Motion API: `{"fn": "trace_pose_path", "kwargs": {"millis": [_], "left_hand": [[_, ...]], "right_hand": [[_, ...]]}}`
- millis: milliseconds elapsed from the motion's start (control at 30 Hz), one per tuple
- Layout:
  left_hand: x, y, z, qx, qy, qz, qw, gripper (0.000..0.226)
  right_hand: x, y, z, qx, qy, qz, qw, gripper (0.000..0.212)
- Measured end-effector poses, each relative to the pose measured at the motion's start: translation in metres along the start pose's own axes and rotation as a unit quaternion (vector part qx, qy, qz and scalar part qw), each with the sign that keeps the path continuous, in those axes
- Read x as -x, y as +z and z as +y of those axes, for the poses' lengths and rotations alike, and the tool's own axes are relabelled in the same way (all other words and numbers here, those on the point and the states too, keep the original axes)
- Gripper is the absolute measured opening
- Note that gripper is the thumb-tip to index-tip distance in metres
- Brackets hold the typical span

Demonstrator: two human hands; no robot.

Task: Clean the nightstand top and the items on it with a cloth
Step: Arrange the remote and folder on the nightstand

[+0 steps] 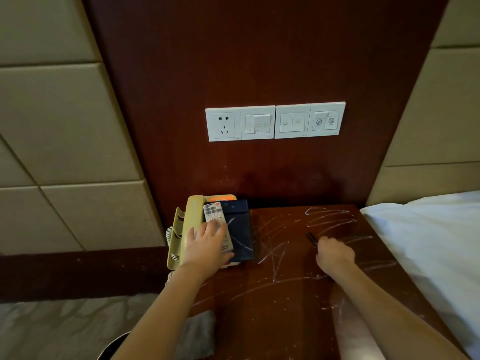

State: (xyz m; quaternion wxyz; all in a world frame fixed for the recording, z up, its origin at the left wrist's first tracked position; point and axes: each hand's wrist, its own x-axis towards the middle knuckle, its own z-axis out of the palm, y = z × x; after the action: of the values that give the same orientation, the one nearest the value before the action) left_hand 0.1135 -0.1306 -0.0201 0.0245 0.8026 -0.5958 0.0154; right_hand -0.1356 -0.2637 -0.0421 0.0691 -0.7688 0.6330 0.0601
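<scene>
The right hand pinches a pen on the white-streaked nightstand beside the bed.

Under left hand: remote, folder, phone.
At right hand: pen, then bed edge.
Between hands: open nightstand top.

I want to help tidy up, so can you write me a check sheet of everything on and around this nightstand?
Surface: nightstand top covered in white scribbles.
Job's things: grey cloth at front left edge; remote lies on beige phone, dark folder beside it; black pen.
Clutter: nothing seen.
Grips: left hand rests on remote; right hand curled round the pen's end.
Cables: coiled phone cord at phone's left.
Surroundings: socket and switch panel on wood wall; white bedding right; padded panels left.
</scene>
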Motion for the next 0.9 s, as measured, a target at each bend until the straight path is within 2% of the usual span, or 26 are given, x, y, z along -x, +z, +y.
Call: {"fn": "trace_pose_path", "kwargs": {"millis": [133,300,400,533,633,900], "left_hand": [[0.001,-0.004,-0.009,-0.019,0.004,-0.001,1.0,0.066],[0.002,-0.009,-0.019,-0.01,0.004,-0.017,1.0,0.063],[0.002,-0.008,-0.019,-0.014,0.005,-0.018,1.0,0.063],[0.002,-0.006,-0.022,-0.018,0.009,-0.018,1.0,0.063],[0.003,-0.005,-0.024,-0.022,0.012,-0.017,1.0,0.063],[0.001,-0.004,-0.024,-0.018,0.01,-0.023,1.0,0.064]], "right_hand": [[0.001,-0.018,-0.031,-0.123,-0.061,-0.017,0.99,0.012],[0.01,-0.035,-0.109,-0.309,-0.147,0.012,0.94,0.014],[0.016,-0.033,-0.149,-0.328,-0.142,-0.005,0.934,0.029],[0.016,-0.023,-0.175,-0.328,-0.091,-0.026,0.94,0.019],[0.016,-0.018,-0.182,-0.322,-0.068,-0.022,0.944,0.021],[0.015,-0.019,-0.18,-0.292,-0.076,-0.012,0.953,0.022]]}}
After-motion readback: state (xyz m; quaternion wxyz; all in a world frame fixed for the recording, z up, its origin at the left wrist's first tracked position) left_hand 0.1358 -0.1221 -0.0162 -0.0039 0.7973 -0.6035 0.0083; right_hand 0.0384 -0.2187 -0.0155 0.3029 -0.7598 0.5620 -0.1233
